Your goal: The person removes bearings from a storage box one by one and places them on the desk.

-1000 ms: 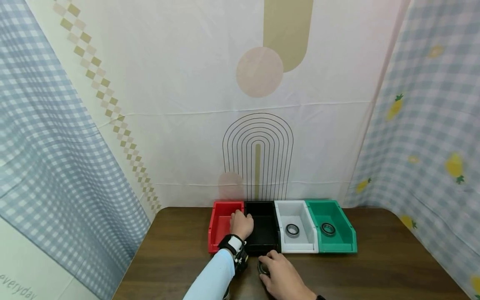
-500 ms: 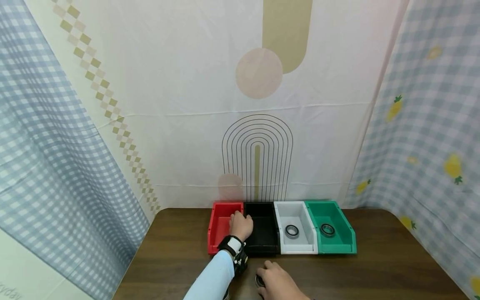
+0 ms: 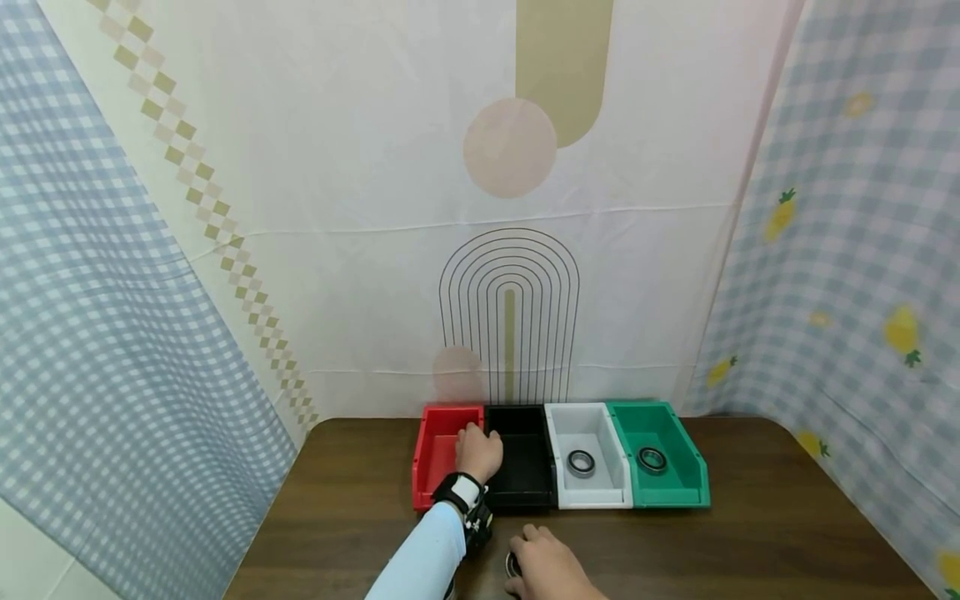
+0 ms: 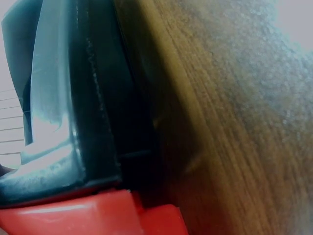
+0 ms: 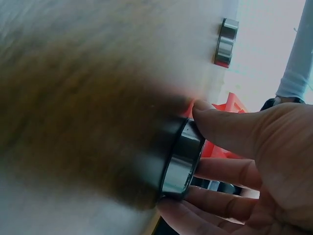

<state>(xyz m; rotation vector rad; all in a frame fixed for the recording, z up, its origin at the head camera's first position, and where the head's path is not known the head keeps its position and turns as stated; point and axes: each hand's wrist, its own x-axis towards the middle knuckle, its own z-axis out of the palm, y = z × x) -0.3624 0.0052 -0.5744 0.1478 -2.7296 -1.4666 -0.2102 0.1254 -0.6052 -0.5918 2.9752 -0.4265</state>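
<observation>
My left hand (image 3: 478, 454) rests over the shared wall between a red bin (image 3: 429, 471) and a black bin (image 3: 521, 475). Its fingertips are hidden, so their hold on the wall is unclear. In the left wrist view the black bin (image 4: 54, 98) adjoins the red one (image 4: 73, 218), with no fingers clearly visible. My right hand (image 3: 551, 567) is at the near side of the table, pinching a ball bearing (image 3: 513, 565). The right wrist view shows that bearing (image 5: 183, 161) between thumb and fingers, its rim low at the tabletop.
A white bin (image 3: 611, 483) and a green bin (image 3: 693, 479) continue the row, each with one bearing inside: one bearing (image 3: 581, 463) in the white, another bearing (image 3: 652, 460) in the green. A further bearing (image 5: 227, 43) appears in the right wrist view. Curtains hang behind the wooden table (image 3: 360, 467).
The right hand and its bearing have drawn back toward the near edge and slightly left. My left hand keeps its place at the bins. The head view has shifted slightly.
</observation>
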